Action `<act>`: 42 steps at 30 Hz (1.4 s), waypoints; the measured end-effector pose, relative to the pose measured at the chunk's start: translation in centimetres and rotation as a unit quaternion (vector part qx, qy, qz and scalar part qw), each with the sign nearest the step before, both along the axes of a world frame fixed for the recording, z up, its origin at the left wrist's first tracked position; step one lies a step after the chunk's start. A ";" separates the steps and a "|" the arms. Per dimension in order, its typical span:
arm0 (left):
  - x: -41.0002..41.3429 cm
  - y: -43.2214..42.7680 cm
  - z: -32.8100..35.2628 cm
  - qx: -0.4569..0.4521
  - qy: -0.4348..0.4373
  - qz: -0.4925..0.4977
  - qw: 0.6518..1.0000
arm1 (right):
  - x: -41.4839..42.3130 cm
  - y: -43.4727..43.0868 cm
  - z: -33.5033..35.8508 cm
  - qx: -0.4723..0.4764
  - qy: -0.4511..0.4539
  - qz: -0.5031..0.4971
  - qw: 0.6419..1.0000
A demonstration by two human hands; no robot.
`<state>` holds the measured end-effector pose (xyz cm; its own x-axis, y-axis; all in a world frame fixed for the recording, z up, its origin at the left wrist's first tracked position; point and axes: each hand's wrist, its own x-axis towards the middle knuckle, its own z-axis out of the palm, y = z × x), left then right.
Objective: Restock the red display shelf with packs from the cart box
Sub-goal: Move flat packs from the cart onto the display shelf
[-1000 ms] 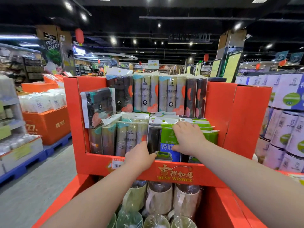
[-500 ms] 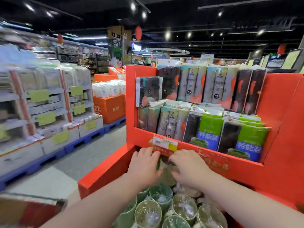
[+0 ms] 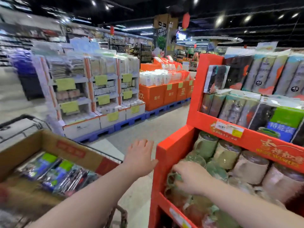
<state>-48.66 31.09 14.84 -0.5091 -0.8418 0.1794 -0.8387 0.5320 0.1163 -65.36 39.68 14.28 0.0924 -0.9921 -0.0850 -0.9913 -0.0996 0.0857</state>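
The red display shelf (image 3: 174, 152) stands on the right, its upper tiers filled with upright packs (image 3: 279, 119) and its lower tier with wrapped mugs (image 3: 227, 155). At lower left, a brown cardboard box (image 3: 49, 143) in the cart holds several green-and-blue packs (image 3: 54, 171). My left hand (image 3: 139, 158) hovers with fingers spread between the box and the shelf's left wall, holding nothing. My right hand (image 3: 192, 178) rests on the wrapped mugs in the lower tier; the frame is blurred there and I cannot tell whether its fingers curl round one.
The wire cart (image 3: 105, 153) carries the box at lower left. Across the aisle stand white shelf units (image 3: 92, 89) with yellow tags on blue pallets (image 3: 130, 122), and orange stacked boxes (image 3: 158, 96). Grey floor (image 3: 148, 129) lies between.
The view has swung left, bringing the cart box into sight. My left hand left the shelf's front and moved out past its left wall. My right hand stays on the lower-tier mugs.
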 end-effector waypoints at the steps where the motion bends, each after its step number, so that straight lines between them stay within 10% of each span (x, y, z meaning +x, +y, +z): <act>1: 2.5 0.2 -1.1 0.012 -0.016 0.019 1.000 | 2.0 -0.4 -0.1 -0.001 -0.008 0.009 1.000; 17: 32.5 6.4 -12.5 0.184 -0.111 0.208 0.954 | 28.4 -6.3 -3.4 0.015 -0.081 0.083 0.993; 42: 42.6 -11.6 -15.0 0.199 -0.134 0.253 0.937 | 37.8 -24.9 -15.7 0.222 -0.112 0.120 0.961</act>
<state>-6.11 19.53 -0.12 -0.0080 -0.9609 -0.2767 -0.9994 0.0173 -0.0310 -27.52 14.74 -1.41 0.3804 -0.8105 -0.4455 -0.9234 -0.3059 -0.2319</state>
